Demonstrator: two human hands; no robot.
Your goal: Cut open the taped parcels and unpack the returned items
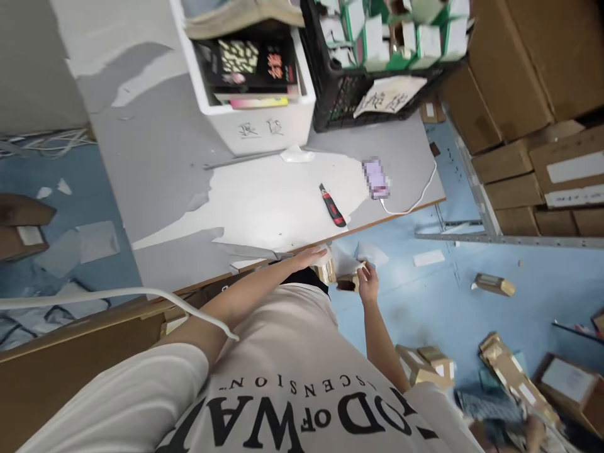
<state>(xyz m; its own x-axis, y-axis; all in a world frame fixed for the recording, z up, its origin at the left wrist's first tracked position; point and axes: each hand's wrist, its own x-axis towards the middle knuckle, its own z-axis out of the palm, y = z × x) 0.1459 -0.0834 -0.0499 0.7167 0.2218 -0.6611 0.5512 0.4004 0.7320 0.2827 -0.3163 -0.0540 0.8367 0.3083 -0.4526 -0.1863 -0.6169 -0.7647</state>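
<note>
My left hand [311, 257] reaches along the table's front edge, its fingers against a small taped cardboard box [326, 269] that it appears to hold close to my body. To its right, my right hand [369, 281] is closed in a pinch beside a brown carton with a dark open end [348, 283]. What lies between those fingertips is too small to make out. A pale plastic bag [372, 254] shows just beyond the right hand. On the table lie a red and black utility knife [333, 206] and a phone [375, 178] on a white cable.
A white bin [264, 129] with books and a black crate [330, 94] of green-and-white boxes stand on the grey table [155, 163]. Shelved cartons [514, 176] rise at right. Boxes [493, 284] litter the blue floor. Another person's blurred hand [534, 434] shows at lower right.
</note>
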